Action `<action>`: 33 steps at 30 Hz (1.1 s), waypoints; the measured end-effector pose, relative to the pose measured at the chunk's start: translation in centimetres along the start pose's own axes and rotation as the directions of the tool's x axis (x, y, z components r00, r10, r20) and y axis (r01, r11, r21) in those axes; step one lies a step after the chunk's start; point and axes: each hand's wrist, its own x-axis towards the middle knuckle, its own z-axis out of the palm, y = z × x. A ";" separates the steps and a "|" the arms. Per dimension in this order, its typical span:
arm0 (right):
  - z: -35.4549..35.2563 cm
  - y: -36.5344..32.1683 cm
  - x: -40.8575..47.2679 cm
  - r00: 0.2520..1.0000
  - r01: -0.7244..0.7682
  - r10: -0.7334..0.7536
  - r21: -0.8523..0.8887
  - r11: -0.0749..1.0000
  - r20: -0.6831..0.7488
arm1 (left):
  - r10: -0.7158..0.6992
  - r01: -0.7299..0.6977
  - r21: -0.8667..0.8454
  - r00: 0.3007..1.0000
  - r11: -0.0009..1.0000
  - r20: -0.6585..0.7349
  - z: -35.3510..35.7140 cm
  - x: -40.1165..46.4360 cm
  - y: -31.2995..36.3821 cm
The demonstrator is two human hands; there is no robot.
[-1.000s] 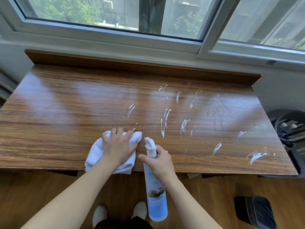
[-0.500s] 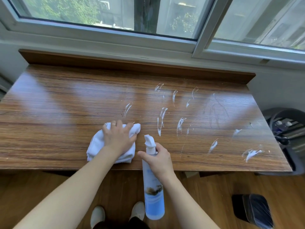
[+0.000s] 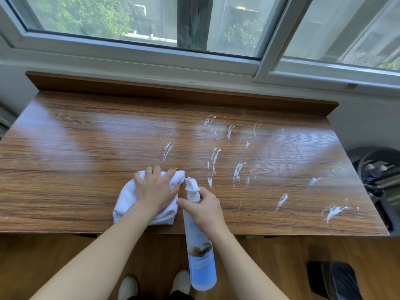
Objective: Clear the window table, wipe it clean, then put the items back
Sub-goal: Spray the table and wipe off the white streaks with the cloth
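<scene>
The wooden window table [image 3: 86, 152] fills the view, with several white foam streaks [image 3: 213, 163] across its middle and right side. My left hand [image 3: 154, 188] presses flat on a folded white cloth [image 3: 125, 200] near the table's front edge. My right hand [image 3: 205, 208] grips the neck of a tall blue spray bottle [image 3: 201, 263], its white nozzle [image 3: 191, 185] pointing away from me, just right of the cloth. The bottle's body hangs below the table's front edge.
A raised wooden ledge [image 3: 173, 89] runs along the back under the window [image 3: 151, 22]. A dark bin with items [image 3: 378, 176] stands at the right of the table. A black object [image 3: 333, 280] lies on the wooden floor at lower right. My shoes [image 3: 129, 286] show below.
The cloth under my left hand has slid slightly right, closer to the bottle. My right hand keeps the same hold on the bottle. The foam streaks are unchanged.
</scene>
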 end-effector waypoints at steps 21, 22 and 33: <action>-2.0 -2.7 3.0 1.000 0.018 -0.018 -0.017 1.000 0.010 | 0.033 -0.032 -0.015 0.998 0.999 0.046 -1.3 -2.6 -0.9; -1.9 -2.9 3.2 1.000 0.018 -0.018 -0.013 1.000 0.015 | 0.035 -0.034 -0.020 0.999 0.999 0.039 -1.4 -2.8 -1.0; -0.9 -5.3 4.7 0.999 0.003 -0.002 -0.026 1.000 0.039 | 0.091 -0.090 -0.035 0.995 0.995 0.034 -1.2 -0.6 -2.9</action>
